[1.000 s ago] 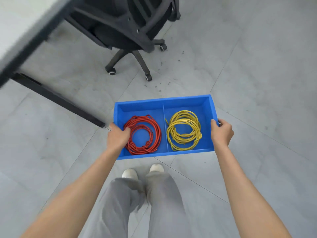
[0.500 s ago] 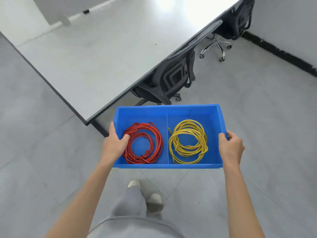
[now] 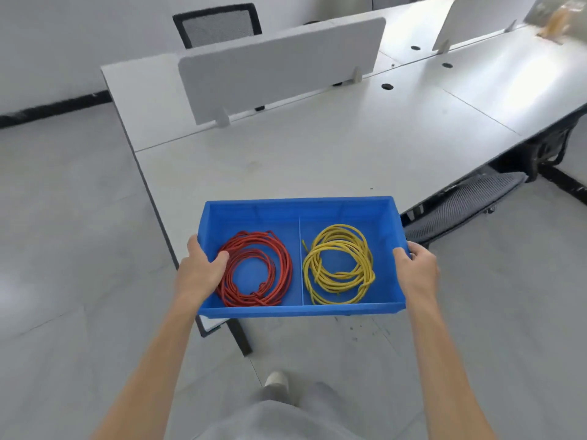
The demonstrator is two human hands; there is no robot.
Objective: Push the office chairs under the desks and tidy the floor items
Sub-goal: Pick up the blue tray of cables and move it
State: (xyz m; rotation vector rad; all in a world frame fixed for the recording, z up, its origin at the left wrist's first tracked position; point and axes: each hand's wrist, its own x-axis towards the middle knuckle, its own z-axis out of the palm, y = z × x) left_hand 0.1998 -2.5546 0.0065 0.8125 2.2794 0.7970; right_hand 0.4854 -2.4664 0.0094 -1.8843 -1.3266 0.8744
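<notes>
Your left hand grips the left end wall of the blue bin, thumb hooked inside against the red coil. Your right hand grips the right end wall, fingers curled round the rim. Between your hands, the bin is held in the air over the near edge of the desk. The yellow coil lies in the compartment nearer your right hand. Beyond your right hand, a chair sits partly under the desk.

No readable text anywhere — the blurred packet on the far desk perhaps bears print.
</notes>
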